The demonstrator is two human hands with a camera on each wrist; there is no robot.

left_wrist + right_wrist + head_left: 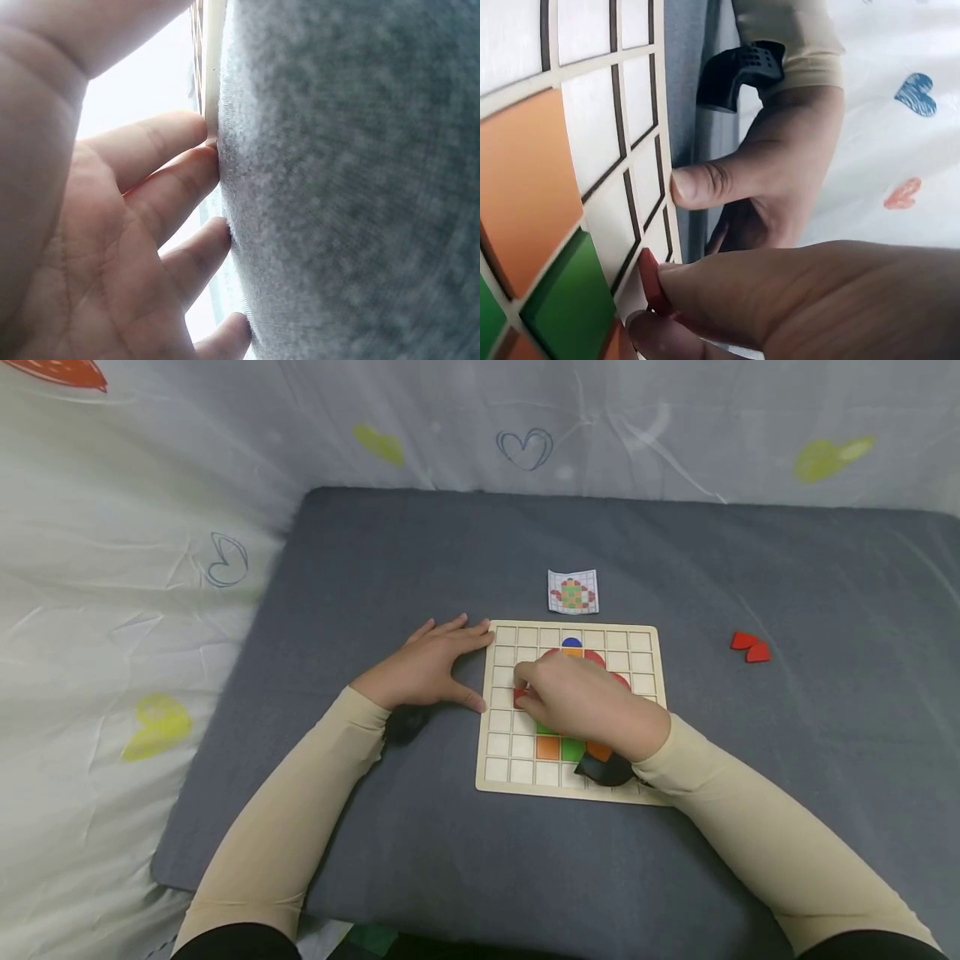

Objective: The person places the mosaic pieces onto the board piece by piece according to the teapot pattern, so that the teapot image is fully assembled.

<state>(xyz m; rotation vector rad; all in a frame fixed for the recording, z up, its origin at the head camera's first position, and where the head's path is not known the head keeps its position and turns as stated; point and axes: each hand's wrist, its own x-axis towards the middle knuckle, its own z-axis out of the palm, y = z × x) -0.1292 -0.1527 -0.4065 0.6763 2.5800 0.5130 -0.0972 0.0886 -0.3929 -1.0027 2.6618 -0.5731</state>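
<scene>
My right hand is over the left-middle part of a wooden grid board. Between its thumb and finger it pinches a small red piece, held at a cell of the grid in the right wrist view. My left hand lies spread beside the board, with thumb and fingertips at its left edge. Orange and green squares fill cells nearby, and a blue rounded piece sits near the top. My right hand hides much of the pattern's middle.
A small printed pattern card lies just beyond the board. Two loose red pieces lie to the right on the grey-covered table. A white patterned curtain hangs behind the table and along its left.
</scene>
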